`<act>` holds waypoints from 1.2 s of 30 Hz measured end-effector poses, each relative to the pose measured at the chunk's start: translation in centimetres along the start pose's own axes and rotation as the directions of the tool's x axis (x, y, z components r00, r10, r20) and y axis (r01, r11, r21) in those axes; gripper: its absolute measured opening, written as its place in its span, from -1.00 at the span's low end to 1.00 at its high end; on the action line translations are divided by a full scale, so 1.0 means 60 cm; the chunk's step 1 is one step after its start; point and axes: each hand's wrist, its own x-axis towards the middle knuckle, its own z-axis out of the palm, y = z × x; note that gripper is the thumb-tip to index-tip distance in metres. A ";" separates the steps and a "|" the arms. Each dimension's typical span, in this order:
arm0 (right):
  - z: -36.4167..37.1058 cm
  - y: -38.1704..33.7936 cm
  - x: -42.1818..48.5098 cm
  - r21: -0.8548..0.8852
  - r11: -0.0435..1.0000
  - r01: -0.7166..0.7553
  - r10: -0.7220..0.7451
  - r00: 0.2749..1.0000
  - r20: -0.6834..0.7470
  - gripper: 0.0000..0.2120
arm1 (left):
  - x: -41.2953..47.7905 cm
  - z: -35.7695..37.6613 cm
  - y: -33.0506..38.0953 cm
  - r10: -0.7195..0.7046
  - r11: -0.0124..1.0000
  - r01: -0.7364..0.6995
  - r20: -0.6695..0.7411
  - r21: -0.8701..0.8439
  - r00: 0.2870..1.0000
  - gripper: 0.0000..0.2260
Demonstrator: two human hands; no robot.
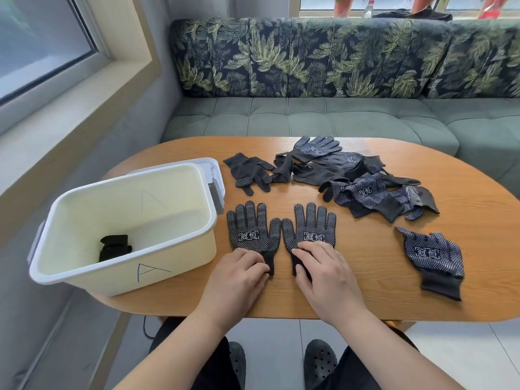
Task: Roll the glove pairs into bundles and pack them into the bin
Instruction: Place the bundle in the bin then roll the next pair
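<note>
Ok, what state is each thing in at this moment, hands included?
bin: open.
bundle: rolled, inside the bin.
left glove: flat, dotted side up.
right glove: flat, dotted side up.
left hand: on left glove's cuff, grip unclear.
right hand: fingers flat on right glove.
glove pile: unrolled, tangled.
single glove: unrolled, lying apart.
</note>
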 end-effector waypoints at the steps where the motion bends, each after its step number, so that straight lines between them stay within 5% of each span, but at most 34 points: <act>1: 0.000 0.000 0.000 0.001 1.000 0.001 -0.001 1.000 0.006 -0.65 | 0.002 0.000 -0.002 0.014 0.999 -0.014 0.004 0.029 1.000 -0.92; 4: -0.001 0.001 0.001 0.007 1.000 0.003 -0.003 1.000 0.007 -0.63 | 0.007 -0.005 -0.003 -0.029 0.999 0.029 0.002 0.046 1.000 -0.92; 7: -0.005 -0.002 0.002 0.021 1.000 0.010 -0.010 1.000 0.005 -0.61 | 0.016 -0.022 0.014 -0.219 0.966 0.208 -0.054 -0.154 0.974 -0.96; 11: -0.011 -0.002 0.001 0.051 0.998 0.041 -0.042 0.999 0.025 -0.38 | 0.052 -0.048 0.071 -0.535 0.774 0.441 -0.098 -0.455 0.839 -0.97; 14: -0.011 0.000 0.000 0.115 0.993 0.024 -0.026 1.000 0.016 -0.27 | 0.085 -0.053 0.117 -0.574 0.649 0.462 0.010 -0.605 0.819 -0.95; 16: -0.011 0.002 0.003 0.148 0.989 -0.018 0.025 0.999 -0.046 -0.46 | 0.100 -0.046 0.136 -0.532 0.647 0.438 0.042 -0.625 0.846 -0.96; 19: -0.018 0.008 0.004 0.290 0.939 -0.187 0.239 0.958 -0.157 -0.74 | 0.107 -0.021 0.140 -0.410 0.806 0.347 -0.029 -0.480 0.912 -0.93; 23: -0.038 0.024 0.010 0.652 0.579 -0.490 0.675 0.737 -0.045 -0.66 | 0.097 0.018 0.112 -0.309 0.917 0.335 0.146 -0.216 0.940 -0.56; 27: -0.053 0.026 0.013 0.749 0.462 -0.475 0.744 0.667 -0.035 -0.65 | 0.078 0.031 0.078 -0.251 0.959 0.283 0.395 -0.023 0.884 -0.40; 31: -0.054 0.030 0.015 0.775 0.365 -0.516 0.814 0.581 0.004 -0.63 | 0.057 0.026 0.048 -0.202 0.978 0.202 0.434 0.047 0.878 -0.38; 36: -0.055 0.029 0.016 0.761 0.357 -0.542 0.818 0.574 0.025 -0.61 | 0.036 0.014 0.020 -0.234 0.971 0.195 0.404 0.134 0.884 -0.34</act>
